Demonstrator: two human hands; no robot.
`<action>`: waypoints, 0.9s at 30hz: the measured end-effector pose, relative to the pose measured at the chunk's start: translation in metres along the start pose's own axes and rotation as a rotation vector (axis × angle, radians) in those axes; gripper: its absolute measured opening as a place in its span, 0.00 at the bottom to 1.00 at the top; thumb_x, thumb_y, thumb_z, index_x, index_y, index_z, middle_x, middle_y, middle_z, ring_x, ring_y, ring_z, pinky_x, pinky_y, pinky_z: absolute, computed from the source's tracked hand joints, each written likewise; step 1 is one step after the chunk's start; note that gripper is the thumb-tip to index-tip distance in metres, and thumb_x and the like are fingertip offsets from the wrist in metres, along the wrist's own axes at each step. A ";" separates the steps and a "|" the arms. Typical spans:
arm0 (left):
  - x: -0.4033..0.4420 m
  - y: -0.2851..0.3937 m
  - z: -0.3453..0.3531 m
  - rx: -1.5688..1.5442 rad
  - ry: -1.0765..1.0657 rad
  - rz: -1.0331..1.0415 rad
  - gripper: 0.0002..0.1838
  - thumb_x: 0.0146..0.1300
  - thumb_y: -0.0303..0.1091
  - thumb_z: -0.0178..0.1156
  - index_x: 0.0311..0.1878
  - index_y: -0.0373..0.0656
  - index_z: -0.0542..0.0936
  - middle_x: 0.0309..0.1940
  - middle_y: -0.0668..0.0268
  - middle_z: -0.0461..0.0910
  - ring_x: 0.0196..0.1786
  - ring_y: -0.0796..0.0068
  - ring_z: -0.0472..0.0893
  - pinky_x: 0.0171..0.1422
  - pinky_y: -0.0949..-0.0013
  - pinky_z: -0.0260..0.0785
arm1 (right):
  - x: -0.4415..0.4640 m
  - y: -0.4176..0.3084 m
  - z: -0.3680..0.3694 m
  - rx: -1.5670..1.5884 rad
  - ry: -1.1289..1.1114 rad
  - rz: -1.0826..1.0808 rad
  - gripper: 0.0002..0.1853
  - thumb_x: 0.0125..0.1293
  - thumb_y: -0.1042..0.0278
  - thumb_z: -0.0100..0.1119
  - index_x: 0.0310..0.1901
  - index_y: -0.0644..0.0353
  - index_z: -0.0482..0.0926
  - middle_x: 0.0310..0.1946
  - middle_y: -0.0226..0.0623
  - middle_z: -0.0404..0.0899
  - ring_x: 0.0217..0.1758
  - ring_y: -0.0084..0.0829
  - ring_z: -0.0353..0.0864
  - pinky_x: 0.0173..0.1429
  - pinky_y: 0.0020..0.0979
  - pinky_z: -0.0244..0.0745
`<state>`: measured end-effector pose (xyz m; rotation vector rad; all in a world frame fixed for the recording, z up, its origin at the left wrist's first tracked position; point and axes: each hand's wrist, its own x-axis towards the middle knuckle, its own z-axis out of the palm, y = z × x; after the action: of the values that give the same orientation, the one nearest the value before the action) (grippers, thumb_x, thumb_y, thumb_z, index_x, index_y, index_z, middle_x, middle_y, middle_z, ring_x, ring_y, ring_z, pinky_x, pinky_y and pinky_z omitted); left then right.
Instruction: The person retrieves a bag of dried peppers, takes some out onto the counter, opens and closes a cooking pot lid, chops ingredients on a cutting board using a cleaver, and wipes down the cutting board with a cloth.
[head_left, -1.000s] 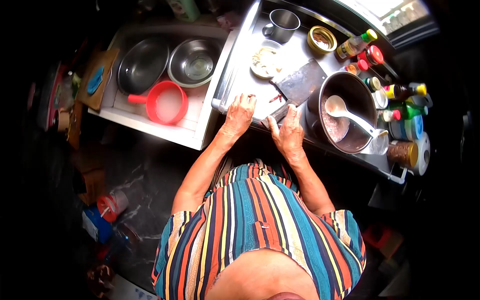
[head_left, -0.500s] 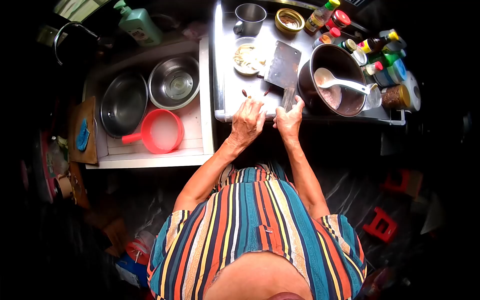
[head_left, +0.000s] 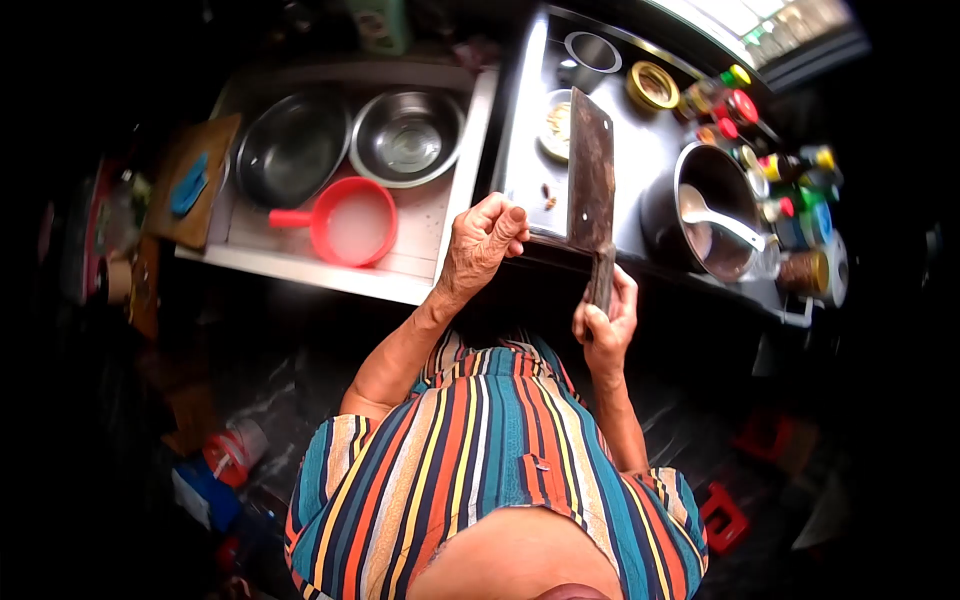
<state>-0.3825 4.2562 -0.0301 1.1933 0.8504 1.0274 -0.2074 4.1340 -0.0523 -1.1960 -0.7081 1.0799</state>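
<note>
My right hand is wrapped round the wooden handle of a cleaver. Its dark blade is lifted and points away from me, over the front edge of the metal counter. My left hand is at the counter's left front corner with fingers curled and thumb pressed to them; whether anything is inside is hidden. A few small red-brown pieces lie on the counter left of the blade. Behind the blade, partly covered, is a bowl of pale food.
A dark pot with a white ladle stands at right, bottles and jars beyond it. A metal mug and a gold tin are at the back. The left sink holds two metal basins and a red dipper.
The cleaver has come up off the counter in my right hand, its blade now turned up. My left hand has drawn back from the red-brown pieces. The view has turned somewhat.
</note>
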 end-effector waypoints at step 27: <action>-0.421 0.156 -0.319 0.035 1.001 0.295 0.20 0.60 0.47 0.69 0.25 0.42 0.76 0.17 0.76 0.71 0.20 0.88 0.67 0.23 0.80 0.58 | -0.212 0.021 0.369 -0.041 -1.332 0.564 0.34 0.51 0.65 0.63 0.60 0.67 0.64 0.30 0.37 0.72 0.14 0.20 0.66 0.19 0.20 0.61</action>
<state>-0.8422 3.9688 0.0638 0.7979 1.4775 1.9140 -0.6181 4.0752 0.0446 -0.5615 -1.4154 2.3817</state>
